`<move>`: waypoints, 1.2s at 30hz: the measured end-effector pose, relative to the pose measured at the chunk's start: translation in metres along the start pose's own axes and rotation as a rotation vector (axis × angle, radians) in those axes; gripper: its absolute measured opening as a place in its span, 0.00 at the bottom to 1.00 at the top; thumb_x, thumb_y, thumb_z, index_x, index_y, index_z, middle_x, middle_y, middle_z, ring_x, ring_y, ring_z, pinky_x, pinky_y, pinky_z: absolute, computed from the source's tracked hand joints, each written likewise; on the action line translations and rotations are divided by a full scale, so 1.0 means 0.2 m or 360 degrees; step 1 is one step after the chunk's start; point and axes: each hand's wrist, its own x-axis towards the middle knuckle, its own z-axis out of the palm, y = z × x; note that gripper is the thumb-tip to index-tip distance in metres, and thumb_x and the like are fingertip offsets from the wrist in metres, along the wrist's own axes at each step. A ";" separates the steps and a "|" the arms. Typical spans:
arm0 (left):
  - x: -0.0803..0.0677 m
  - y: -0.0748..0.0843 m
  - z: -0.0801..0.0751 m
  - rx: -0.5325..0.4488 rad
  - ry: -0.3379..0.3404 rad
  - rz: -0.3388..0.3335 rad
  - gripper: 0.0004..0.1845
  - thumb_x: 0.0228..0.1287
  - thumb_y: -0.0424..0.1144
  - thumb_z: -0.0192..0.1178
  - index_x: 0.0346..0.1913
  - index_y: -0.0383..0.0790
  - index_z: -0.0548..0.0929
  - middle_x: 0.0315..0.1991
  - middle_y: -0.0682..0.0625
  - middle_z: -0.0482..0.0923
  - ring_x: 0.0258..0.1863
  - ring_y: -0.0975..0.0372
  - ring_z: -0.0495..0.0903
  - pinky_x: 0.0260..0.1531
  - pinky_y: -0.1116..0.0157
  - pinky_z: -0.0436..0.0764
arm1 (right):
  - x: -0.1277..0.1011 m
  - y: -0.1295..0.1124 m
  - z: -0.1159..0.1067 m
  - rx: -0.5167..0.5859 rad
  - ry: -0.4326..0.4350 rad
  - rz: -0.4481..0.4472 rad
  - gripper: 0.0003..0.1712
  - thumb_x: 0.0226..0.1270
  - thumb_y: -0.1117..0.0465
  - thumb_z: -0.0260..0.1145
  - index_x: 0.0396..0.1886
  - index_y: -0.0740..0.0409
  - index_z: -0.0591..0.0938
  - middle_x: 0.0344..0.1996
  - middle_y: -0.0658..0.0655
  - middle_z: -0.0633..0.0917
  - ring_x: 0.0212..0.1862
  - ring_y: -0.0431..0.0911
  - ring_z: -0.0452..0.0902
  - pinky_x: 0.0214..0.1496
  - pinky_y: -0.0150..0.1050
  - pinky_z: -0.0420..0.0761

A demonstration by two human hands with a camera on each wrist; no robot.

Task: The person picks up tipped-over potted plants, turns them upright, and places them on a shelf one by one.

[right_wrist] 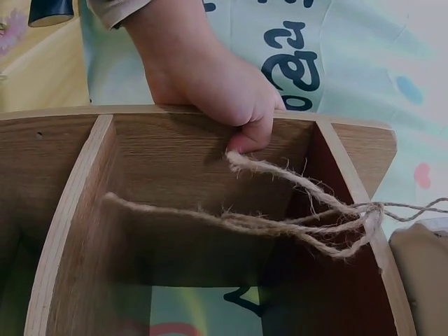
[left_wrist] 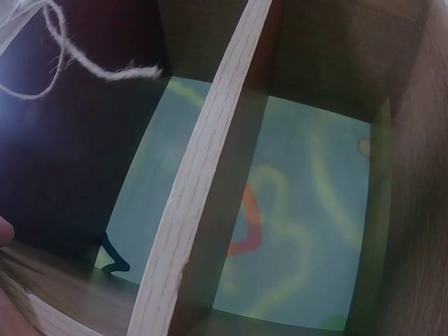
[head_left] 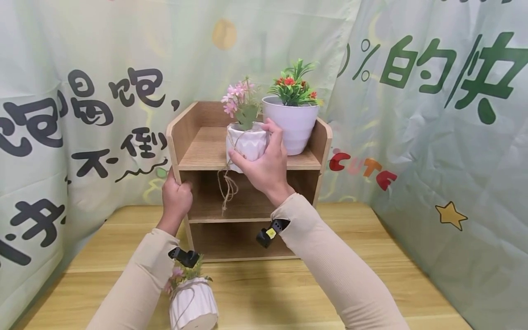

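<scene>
My right hand [head_left: 267, 167] grips a small white flowerpot [head_left: 249, 140] with pink flowers, thumb at its front and fingers on its right. The pot is at the front of the wooden shelf's top board [head_left: 206, 149]; whether its base touches cannot be told. A twine bow [head_left: 228, 185] hangs from it over the board's edge. With my left hand [head_left: 176, 198] I hold the shelf's left side panel below the top board. In the right wrist view, the left thumb lies inside that panel and the twine [right_wrist: 294, 225] dangles before the compartment. The left wrist view shows the shelf divider [left_wrist: 203, 161].
A larger white pot [head_left: 290, 123] with red flowers stands at the top board's right end. Another small white pot [head_left: 194, 302] with pink flowers lies tilted on the wooden table [head_left: 350, 275], by my left forearm. Printed cloth [head_left: 264, 36] hangs behind and beside the shelf.
</scene>
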 end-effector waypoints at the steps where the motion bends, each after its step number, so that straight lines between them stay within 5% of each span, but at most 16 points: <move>1: 0.00 0.00 0.00 0.0000 0.0001 -0.0002 0.30 0.51 0.27 0.47 0.61 0.29 0.71 0.52 0.28 0.74 0.49 0.42 0.70 0.51 0.44 0.67 | 0.00 0.00 0.00 -0.0002 -0.0005 -0.0002 0.45 0.40 0.55 0.81 0.56 0.63 0.66 0.64 0.67 0.69 0.61 0.54 0.69 0.52 0.45 0.72; 16: 0.00 0.00 0.01 0.0004 0.0010 -0.0003 0.29 0.50 0.27 0.47 0.61 0.29 0.71 0.51 0.27 0.75 0.48 0.41 0.71 0.50 0.43 0.68 | 0.00 0.04 0.06 -0.0155 -0.0024 -0.0143 0.45 0.47 0.53 0.79 0.57 0.63 0.63 0.66 0.70 0.65 0.66 0.59 0.63 0.62 0.46 0.68; 23: 0.01 -0.01 0.00 0.0027 0.0027 -0.0020 0.29 0.49 0.28 0.48 0.60 0.30 0.72 0.51 0.27 0.75 0.48 0.40 0.71 0.50 0.43 0.68 | -0.01 0.07 0.08 -0.0328 -0.0033 -0.0405 0.47 0.53 0.50 0.75 0.62 0.67 0.59 0.66 0.78 0.59 0.72 0.63 0.51 0.71 0.46 0.54; 36: 0.00 0.00 0.00 0.0016 0.0029 -0.0029 0.28 0.50 0.27 0.48 0.59 0.29 0.72 0.51 0.27 0.75 0.48 0.41 0.71 0.51 0.43 0.67 | -0.05 0.13 0.11 -0.0711 0.0034 -0.0882 0.43 0.66 0.53 0.65 0.69 0.70 0.55 0.67 0.84 0.53 0.71 0.71 0.46 0.71 0.53 0.51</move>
